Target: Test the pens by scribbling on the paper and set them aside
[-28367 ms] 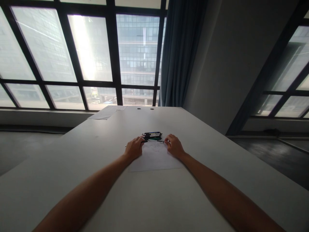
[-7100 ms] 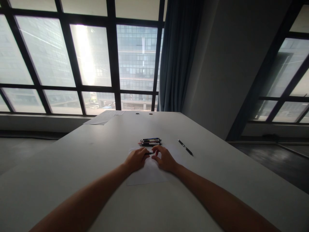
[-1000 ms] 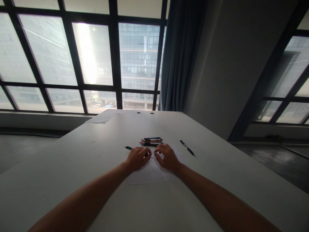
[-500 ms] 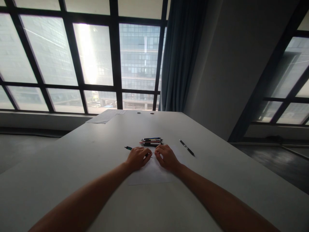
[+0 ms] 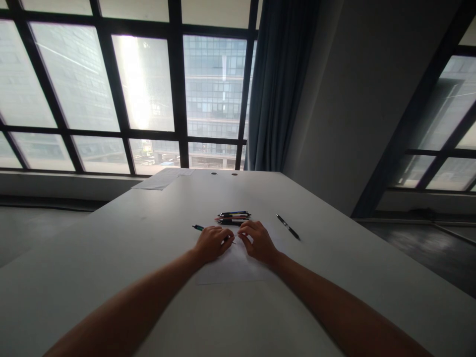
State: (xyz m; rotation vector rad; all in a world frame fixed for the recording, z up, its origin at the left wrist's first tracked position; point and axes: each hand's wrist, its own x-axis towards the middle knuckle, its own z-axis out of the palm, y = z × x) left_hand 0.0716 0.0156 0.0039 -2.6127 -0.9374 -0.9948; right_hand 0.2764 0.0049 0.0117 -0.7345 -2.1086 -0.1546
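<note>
My left hand (image 5: 214, 242) rests on a white sheet of paper (image 5: 227, 272), its fingers closed around something dark and slim. A thin tip pokes out past the thumb, but the rest is covered. Facing it, my right hand (image 5: 257, 241) is pinched, thumb against fingers, with the fingertips almost meeting the left ones. Whatever small pale thing sits between them is too tiny to name. Behind the left hand's knuckles shows the end of a dark green-and-black pen (image 5: 198, 227). Just beyond both hands lies a row of several pens (image 5: 233, 217), side by side.
A black pen with a silvery middle (image 5: 287, 227) lies slanted to the right. Sheets of paper (image 5: 158, 181) lie at the white table's (image 5: 122, 238) far left corner. Two round dark discs (image 5: 224, 174) are by the far edge, below the window.
My right hand has lifted slightly and its fingers have shifted a little. The left hand and the pens stay where they were.
</note>
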